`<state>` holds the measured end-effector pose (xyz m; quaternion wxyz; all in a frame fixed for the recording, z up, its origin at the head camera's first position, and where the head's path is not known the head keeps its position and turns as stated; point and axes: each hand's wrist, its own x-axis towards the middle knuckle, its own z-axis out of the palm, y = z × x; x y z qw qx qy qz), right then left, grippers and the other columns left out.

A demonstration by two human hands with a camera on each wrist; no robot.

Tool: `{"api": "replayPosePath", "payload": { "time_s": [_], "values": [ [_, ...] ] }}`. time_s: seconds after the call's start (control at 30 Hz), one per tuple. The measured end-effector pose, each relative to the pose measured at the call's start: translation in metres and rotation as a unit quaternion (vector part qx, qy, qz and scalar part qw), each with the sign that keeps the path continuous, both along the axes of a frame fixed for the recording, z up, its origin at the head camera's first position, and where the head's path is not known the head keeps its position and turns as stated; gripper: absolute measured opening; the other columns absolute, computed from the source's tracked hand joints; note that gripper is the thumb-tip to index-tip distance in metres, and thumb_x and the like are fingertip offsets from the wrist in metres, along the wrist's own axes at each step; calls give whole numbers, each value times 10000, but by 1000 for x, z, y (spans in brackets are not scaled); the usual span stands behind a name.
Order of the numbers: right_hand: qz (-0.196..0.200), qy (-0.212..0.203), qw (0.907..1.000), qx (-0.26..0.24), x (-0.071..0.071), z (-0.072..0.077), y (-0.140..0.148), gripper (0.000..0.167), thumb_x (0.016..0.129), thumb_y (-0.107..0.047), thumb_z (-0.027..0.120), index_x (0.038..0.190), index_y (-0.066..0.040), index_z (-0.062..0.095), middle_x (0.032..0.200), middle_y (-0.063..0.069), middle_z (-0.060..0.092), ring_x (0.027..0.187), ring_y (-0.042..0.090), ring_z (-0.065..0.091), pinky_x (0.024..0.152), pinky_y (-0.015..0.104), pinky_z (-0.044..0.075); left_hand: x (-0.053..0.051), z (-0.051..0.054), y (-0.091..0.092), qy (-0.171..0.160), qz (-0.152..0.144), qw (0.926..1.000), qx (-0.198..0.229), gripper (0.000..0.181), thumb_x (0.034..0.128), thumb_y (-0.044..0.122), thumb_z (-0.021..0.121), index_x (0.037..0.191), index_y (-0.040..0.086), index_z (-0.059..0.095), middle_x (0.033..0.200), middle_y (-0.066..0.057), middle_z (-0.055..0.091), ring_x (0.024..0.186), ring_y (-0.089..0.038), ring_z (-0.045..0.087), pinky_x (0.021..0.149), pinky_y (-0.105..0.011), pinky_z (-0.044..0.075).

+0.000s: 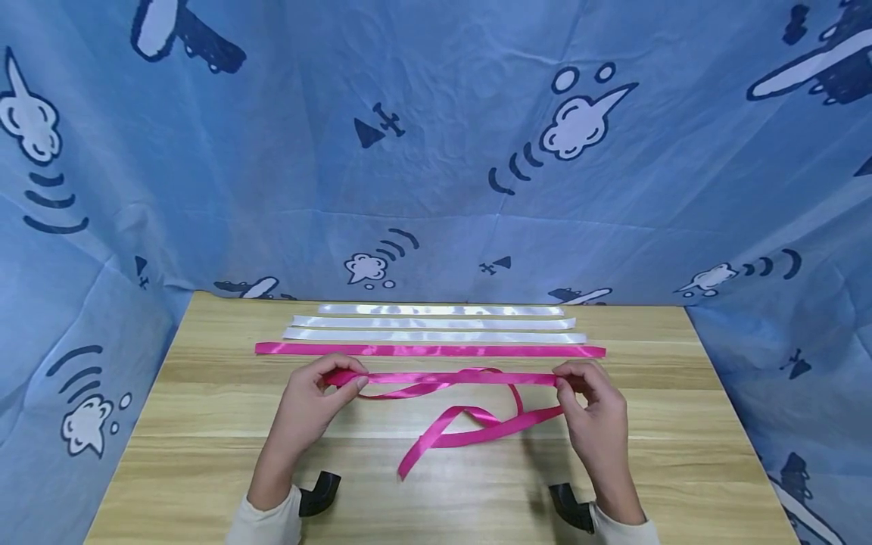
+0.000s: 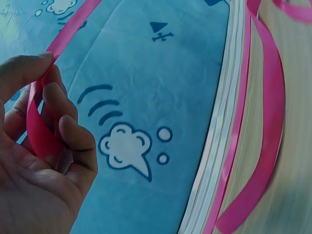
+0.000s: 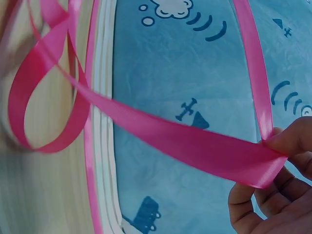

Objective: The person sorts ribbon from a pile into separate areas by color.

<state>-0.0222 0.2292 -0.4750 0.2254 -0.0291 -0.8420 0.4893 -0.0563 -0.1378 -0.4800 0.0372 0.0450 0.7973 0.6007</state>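
A long pink ribbon (image 1: 450,378) is stretched straight between the two hands, above the table. My left hand (image 1: 315,401) pinches it between thumb and fingers; in the left wrist view part of the ribbon (image 2: 41,129) loops inside the curled fingers of that hand (image 2: 48,141). My right hand (image 1: 598,416) pinches the other side, and in the right wrist view the ribbon (image 3: 195,146) folds over at the fingertips of this hand (image 3: 278,180). Loose lengths hang in curls between the hands, one cut end lying toward the front.
A flat pink strip (image 1: 429,350) lies straight across the wooden table (image 1: 204,454), just beyond the hands. Behind it lie several white strips (image 1: 436,336), parallel to it. Blue printed cloth (image 1: 436,182) stands behind and at both sides. Black wrist mounts (image 1: 320,494) extend from both sleeves.
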Motion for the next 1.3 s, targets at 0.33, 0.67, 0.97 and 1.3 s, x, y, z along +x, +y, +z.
{"api": "replayPosePath", "payload": {
  "time_s": [0.33,0.67,0.97,1.3],
  "values": [
    [-255,18,9997,-49,14,11,7,181,917,184,624,970,41,722,927,-53,658,812,33,637,781,74,523,10,6,-24,238,390,9989,123,109,923,65,793,1020,40,748,1032,-86,718,875,-111,646,760,-203,563],
    [-383,119,9991,-95,25,15,15,186,912,195,625,991,59,725,931,-85,672,807,24,646,794,70,521,22,8,-45,255,670,9970,285,132,926,2,769,1037,-50,720,970,62,708,828,-104,645,730,-179,575],
    [-587,26,9977,-340,27,19,24,137,926,167,649,1006,82,721,896,-112,691,753,26,650,698,94,523,28,10,-64,274,1067,9899,897,139,906,-92,744,1027,-119,681,951,38,714,809,-73,665,719,-155,581],
    [-860,-121,9923,-882,27,21,37,94,926,170,644,1001,140,693,857,-66,718,707,39,659,661,112,529,35,12,-83,435,1616,9760,1392,121,902,-156,703,973,-59,714,952,12,722,833,-95,661,740,-149,569]
  ]
}}
